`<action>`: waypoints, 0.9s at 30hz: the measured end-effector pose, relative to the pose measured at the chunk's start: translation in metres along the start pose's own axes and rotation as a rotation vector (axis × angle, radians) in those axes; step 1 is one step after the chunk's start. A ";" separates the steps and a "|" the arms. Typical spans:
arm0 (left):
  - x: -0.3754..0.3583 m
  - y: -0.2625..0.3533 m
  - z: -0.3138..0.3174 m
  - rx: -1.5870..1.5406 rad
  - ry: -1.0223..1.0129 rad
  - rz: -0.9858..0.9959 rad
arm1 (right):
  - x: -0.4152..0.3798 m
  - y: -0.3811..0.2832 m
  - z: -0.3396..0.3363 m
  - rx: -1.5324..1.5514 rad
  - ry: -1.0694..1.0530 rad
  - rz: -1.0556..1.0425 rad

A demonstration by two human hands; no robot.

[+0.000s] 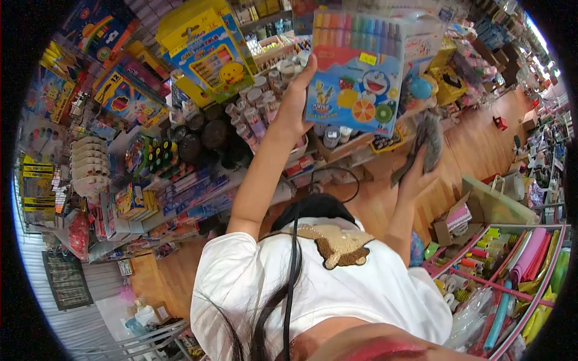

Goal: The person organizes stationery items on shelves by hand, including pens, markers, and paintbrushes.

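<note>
Wooden flooring is seen beyond a crowded shop display, where stationery, lidded containers and yellow boxes are packed closely together along the shelves. At the lower right, rolls of coloured material are held in a pink-edged rack.

Both hands are occupied and are kept well apart from each other. By the left hand, a flat pack of coloured pens is gripped at its near-side edge, with the thumb laid over the front; the pack is raised upright, slightly tilted, above the shelf goods, and a small yellow label is shown on its face. By the right hand, a grey cloth is held bunched, just beside the pack but, as seen from here, not touching it.

The step in hand is judged to be the holding up of the pack, with the cloth kept ready alongside. For any wiping of its surface, a steady left grip would be called for, the cloth being brought across flat; for any setting down, a gap among the close-packed goods would have to be found.
</note>
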State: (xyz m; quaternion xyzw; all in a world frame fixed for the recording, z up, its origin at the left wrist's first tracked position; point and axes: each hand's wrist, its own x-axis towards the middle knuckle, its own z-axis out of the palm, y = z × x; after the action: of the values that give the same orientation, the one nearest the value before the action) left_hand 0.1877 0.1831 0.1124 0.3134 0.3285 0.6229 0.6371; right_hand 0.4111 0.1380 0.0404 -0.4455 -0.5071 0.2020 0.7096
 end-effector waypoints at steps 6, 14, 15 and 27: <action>-0.056 -0.031 -0.023 0.090 0.125 -0.003 | -0.004 -0.054 0.058 -0.234 -0.696 -0.684; -0.104 -0.049 -0.031 0.570 0.074 0.412 | 0.022 -0.044 0.126 -0.004 -0.588 -0.635; -0.108 -0.049 -0.029 0.548 0.085 0.397 | 0.025 -0.051 0.127 -0.021 -0.581 -0.559; -0.117 -0.047 -0.063 0.602 0.267 0.450 | -0.035 -0.058 0.147 0.090 -0.757 -0.571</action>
State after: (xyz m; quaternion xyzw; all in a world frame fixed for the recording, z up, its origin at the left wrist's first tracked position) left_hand 0.1636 0.0638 0.0410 0.4665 0.4994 0.6580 0.3163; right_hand 0.2548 0.1443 0.0829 -0.1523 -0.8230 0.1687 0.5206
